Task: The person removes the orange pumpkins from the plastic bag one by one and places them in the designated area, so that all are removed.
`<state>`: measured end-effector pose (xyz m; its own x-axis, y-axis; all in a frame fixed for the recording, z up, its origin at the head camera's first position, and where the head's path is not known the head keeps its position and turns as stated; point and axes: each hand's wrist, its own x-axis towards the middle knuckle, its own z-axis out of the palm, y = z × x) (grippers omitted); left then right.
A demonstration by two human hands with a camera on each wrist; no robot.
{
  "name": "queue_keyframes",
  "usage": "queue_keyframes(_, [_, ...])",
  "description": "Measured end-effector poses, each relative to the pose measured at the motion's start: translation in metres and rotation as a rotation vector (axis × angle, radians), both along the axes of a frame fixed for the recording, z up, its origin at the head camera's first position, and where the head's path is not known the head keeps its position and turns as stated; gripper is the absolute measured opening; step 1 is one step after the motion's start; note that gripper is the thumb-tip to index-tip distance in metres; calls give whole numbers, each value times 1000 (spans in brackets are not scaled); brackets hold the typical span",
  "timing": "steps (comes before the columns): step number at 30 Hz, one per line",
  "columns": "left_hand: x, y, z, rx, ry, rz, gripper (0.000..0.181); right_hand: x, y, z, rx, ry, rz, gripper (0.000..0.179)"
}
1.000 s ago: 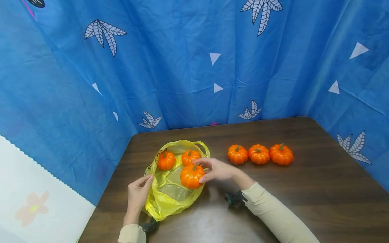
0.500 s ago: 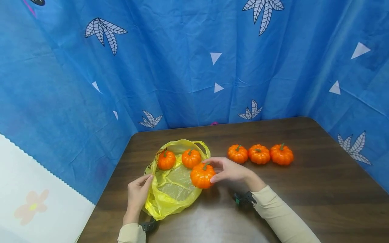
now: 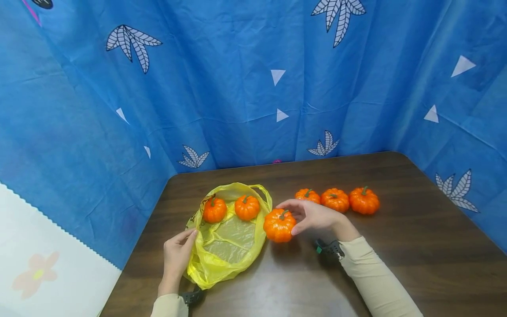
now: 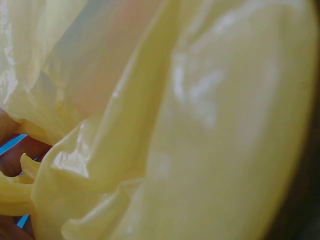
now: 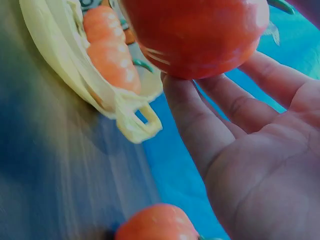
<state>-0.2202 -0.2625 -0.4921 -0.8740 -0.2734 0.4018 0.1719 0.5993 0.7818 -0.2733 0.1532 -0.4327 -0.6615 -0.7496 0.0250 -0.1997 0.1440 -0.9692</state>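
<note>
A yellow plastic bag [image 3: 214,268] lies open-mouthed on the table, with two small orange pumpkins inside, a left one [image 3: 214,210] and a right one [image 3: 247,208]. My left hand [image 3: 178,255] pinches the bag's left rim between thumb and fingers; in the left wrist view the yellow film [image 4: 225,125] covers most of that hand. Just off the bag's right rim, my right hand [image 3: 317,215] holds another orange pumpkin [image 3: 279,226] with a green stem by its side. The right wrist view shows thumb and fingertips against this pumpkin [image 5: 195,35].
Three more pumpkins stand in a row behind the right hand: a partly hidden one [image 3: 307,195], a middle one [image 3: 335,200] and a right one [image 3: 364,200]. A blue patterned curtain [image 3: 237,88] hangs behind the dark wooden table [image 3: 416,229].
My right hand has moved the held pumpkin rightward, from over the bag's opening to beyond its right rim. My left hand keeps its pinch on the bag.
</note>
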Motion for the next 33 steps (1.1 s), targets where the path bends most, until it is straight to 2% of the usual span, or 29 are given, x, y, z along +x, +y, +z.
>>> queue_keyframes(6, [-1, 0, -1, 0, 1, 8, 14, -2, 20, 1, -7, -12, 6, 64])
queue_keyframes(13, [-1, 0, 0, 13, 14, -8, 13, -1, 38, 4, 28, 27, 13, 65])
queue_keyframes(23, [1, 1, 2, 24, 9, -25, 14, -1, 54, 4, 159, 88, -32, 66])
queue_keyframes(33, [1, 1, 2, 24, -6, -19, 15, -1, 65, 2, 233, 84, -58, 64])
